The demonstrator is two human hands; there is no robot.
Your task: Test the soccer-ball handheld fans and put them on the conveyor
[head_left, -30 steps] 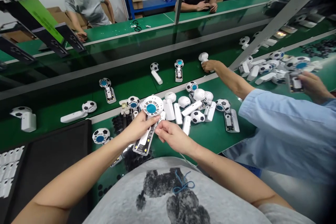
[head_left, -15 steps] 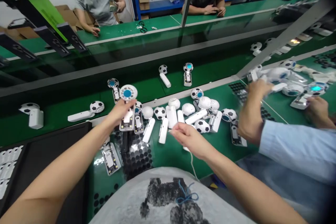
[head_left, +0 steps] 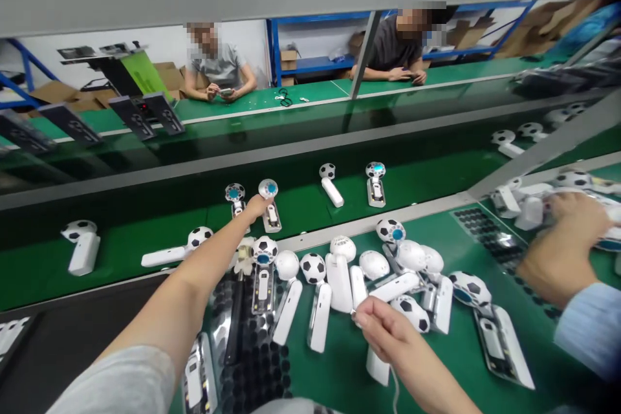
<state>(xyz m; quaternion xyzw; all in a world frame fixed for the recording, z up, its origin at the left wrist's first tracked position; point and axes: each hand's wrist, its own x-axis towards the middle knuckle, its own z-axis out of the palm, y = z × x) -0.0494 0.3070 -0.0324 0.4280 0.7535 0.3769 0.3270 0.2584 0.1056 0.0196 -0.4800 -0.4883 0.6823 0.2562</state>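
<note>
Evenly lit indoor scene, white glare on clear plastic sheet, blurred hand at right; dark upper-right corner

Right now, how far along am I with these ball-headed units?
Partway, I'd judge. Done, apparently: several units lying on the green strip, though I can't confirm they're finished. In hand: your left hand touches a white-headed unit on that strip, while your right hand pinches a white cable. Probably left: the cluster on the bench, though some could already be handled.
</note>
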